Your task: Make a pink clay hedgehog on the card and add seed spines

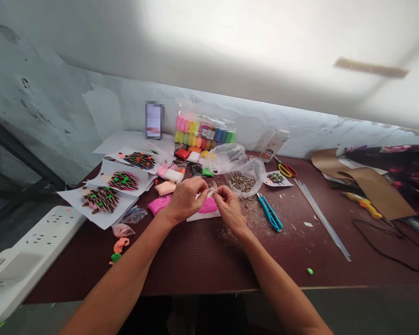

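Note:
My left hand (185,199) and my right hand (231,210) meet over the middle of the table, fingers pinched on a small clear plastic bag (212,190). What the bag holds, if anything, is too small to make out. Below them lies a white card (194,217) with a flat shape of pink clay (209,206) on it, partly covered by my hands. A bright pink clay packet (157,204) rests beside my left wrist. Behind it sits a lump of peach clay (165,188). Right of my fingers, an open plastic bag holds many sunflower-seed-like pieces (242,182).
Cards with spiky hedgehog figures (103,199) lie at left, near a white power strip (38,246). A bag of coloured clays (206,132) leans on the wall. To the right are a teal cutter (269,212), scissors (287,170), glue sticks (323,221) and a yellow glue gun (365,204).

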